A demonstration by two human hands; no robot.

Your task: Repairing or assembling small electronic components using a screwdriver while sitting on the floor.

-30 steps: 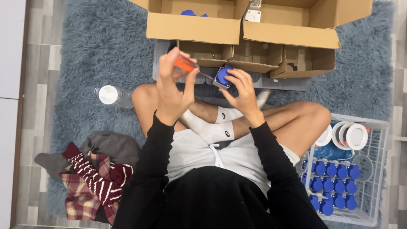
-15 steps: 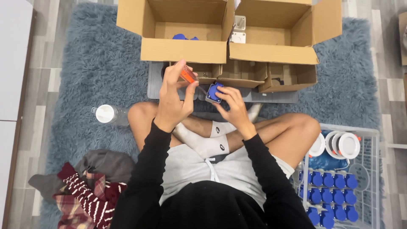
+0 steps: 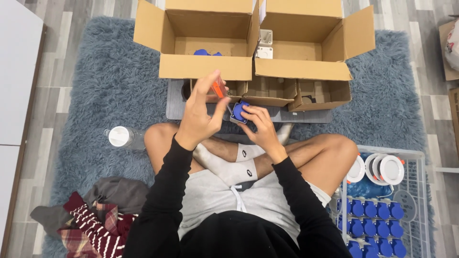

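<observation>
I sit cross-legged on a blue-grey shag rug (image 3: pixel 105 86). My left hand (image 3: pixel 201 112) is raised and grips an orange-handled screwdriver (image 3: pixel 219 89), whose tip points down toward a small blue and grey socket part (image 3: pixel 239 112). My right hand (image 3: pixel 256 125) holds that part from below and the side, just right of my left hand. Both hands hover in front of two open cardboard boxes (image 3: pixel 205 71).
A right-hand box (image 3: pixel 306 71) holds white parts; smaller cartons stand in front of both boxes. A white wire basket (image 3: pixel 420 157) at right holds several blue parts and round white lamps. A plastic bottle (image 3: pixel 124 137) lies at left, clothes (image 3: pixel 91 220) at lower left.
The view has shifted so the boxes sit lower in frame. My hands stay together on the blue part, with the screwdriver still held against it.
</observation>
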